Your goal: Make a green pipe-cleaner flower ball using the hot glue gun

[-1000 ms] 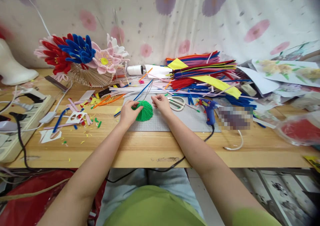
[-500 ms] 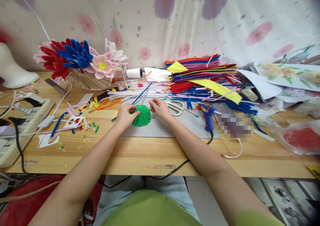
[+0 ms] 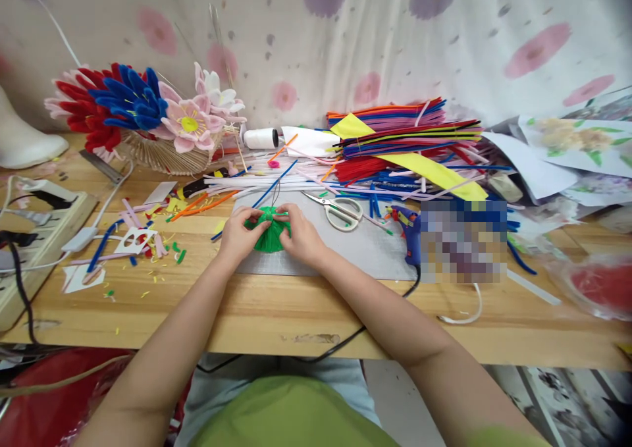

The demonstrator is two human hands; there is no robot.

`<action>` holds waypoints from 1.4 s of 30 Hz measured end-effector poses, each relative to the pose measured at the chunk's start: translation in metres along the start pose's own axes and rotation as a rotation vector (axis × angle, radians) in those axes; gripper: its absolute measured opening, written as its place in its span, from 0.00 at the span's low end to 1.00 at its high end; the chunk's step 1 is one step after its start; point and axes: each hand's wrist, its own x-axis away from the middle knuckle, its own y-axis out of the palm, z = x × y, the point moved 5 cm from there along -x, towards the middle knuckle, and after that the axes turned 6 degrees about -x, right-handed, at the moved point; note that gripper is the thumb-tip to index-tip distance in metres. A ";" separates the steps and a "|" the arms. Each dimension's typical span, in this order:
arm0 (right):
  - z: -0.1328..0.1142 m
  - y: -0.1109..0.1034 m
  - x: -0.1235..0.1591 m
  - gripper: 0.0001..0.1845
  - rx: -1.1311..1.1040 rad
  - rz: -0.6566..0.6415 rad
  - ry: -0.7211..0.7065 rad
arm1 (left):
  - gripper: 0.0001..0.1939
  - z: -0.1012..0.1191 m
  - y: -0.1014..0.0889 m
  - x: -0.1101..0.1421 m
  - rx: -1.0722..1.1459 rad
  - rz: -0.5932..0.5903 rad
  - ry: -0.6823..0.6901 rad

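Between both hands is a round green yarn-like piece (image 3: 266,237), with strands running from its middle to its edge. My left hand (image 3: 243,233) grips its left side, thumb lying on the top. On the right side, my right hand (image 3: 299,235) has its fingers bent onto the piece near the middle, the thumb lower down. A thin dark wire loop (image 3: 276,193) stands just behind it. The piece is over a grey cutting mat (image 3: 316,262). Scissors (image 3: 340,211) lie open to the right of my right hand.
A blue glue gun (image 3: 411,233) lies at the mat's right end. Bundles of pipe cleaners (image 3: 395,141) are heaped behind. A basket (image 3: 158,154) of fuzzy flowers stands back left. Scraps and a power strip (image 3: 49,249) lie left; a black cord (image 3: 340,351) crosses the front edge.
My right hand has come down and left from beside the green piece onto it. My left hand still holds the left side. The whole view has shifted slightly.
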 end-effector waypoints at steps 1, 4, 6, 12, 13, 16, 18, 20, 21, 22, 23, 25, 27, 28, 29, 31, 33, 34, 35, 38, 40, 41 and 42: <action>-0.001 0.000 0.001 0.23 -0.012 0.004 0.011 | 0.11 0.000 0.000 0.000 0.000 0.002 -0.005; 0.004 -0.004 -0.001 0.20 -0.134 0.069 0.094 | 0.11 -0.001 0.001 0.000 -0.013 0.004 -0.013; 0.013 -0.010 -0.005 0.17 -0.227 0.176 0.165 | 0.12 -0.002 0.001 0.000 -0.018 0.005 -0.013; 0.042 -0.025 -0.015 0.14 -0.405 0.325 0.257 | 0.13 -0.002 0.001 0.001 -0.026 0.005 -0.001; 0.043 -0.028 -0.016 0.13 -0.387 0.326 0.255 | 0.13 -0.001 0.001 0.002 -0.026 0.006 -0.001; 0.037 -0.041 -0.017 0.08 -0.312 0.343 0.274 | 0.13 0.000 0.001 0.003 -0.022 0.009 -0.001; 0.030 -0.050 -0.018 0.06 -0.306 0.333 0.294 | 0.12 0.000 0.001 0.003 -0.021 0.011 -0.003; 0.025 -0.056 -0.020 0.07 -0.299 0.265 0.320 | 0.12 0.000 0.001 0.003 -0.023 0.013 -0.005; 0.025 -0.058 -0.021 0.07 -0.277 0.219 0.341 | 0.12 0.000 0.001 0.003 -0.026 0.013 -0.005; 0.026 -0.060 -0.022 0.07 -0.241 0.179 0.367 | 0.12 0.000 0.001 0.003 -0.029 0.014 -0.004; 0.029 -0.061 -0.022 0.08 -0.190 0.147 0.394 | 0.12 0.001 0.001 0.003 -0.033 0.017 -0.003; 0.037 -0.063 -0.021 0.09 -0.061 0.111 0.444 | 0.12 0.002 0.000 0.003 -0.045 0.024 0.001; 0.041 -0.064 -0.021 0.13 0.084 0.092 0.450 | 0.11 0.004 -0.001 0.004 -0.057 0.029 0.008; 0.042 -0.063 -0.021 0.15 0.151 0.082 0.439 | 0.11 0.005 -0.001 0.004 -0.064 0.029 0.012; 0.041 -0.063 -0.021 0.18 0.205 0.071 0.427 | 0.11 0.005 -0.002 0.003 -0.071 0.028 0.017; 0.040 -0.062 -0.020 0.25 0.281 0.066 0.417 | 0.11 0.006 -0.002 0.001 -0.084 0.019 0.025; 0.039 -0.062 -0.018 0.29 0.329 0.080 0.434 | 0.11 0.005 -0.003 -0.002 -0.094 0.004 0.035; 0.039 -0.063 -0.017 0.30 0.345 0.095 0.439 | 0.11 0.004 -0.003 -0.003 -0.094 -0.006 0.041; 0.038 -0.063 -0.016 0.31 0.356 0.112 0.440 | 0.11 0.003 -0.004 -0.005 -0.085 -0.017 0.048; 0.035 -0.066 -0.013 0.29 0.360 0.176 0.394 | 0.12 0.000 -0.011 -0.008 0.019 -0.055 0.035; 0.034 -0.068 -0.012 0.26 0.341 0.215 0.349 | 0.14 -0.001 -0.018 -0.008 0.131 -0.070 0.001; 0.034 -0.068 -0.012 0.24 0.316 0.230 0.333 | 0.15 0.000 -0.022 -0.008 0.179 -0.076 -0.009; 0.035 -0.068 -0.012 0.23 0.274 0.239 0.323 | 0.15 0.002 -0.027 -0.007 0.211 -0.085 -0.004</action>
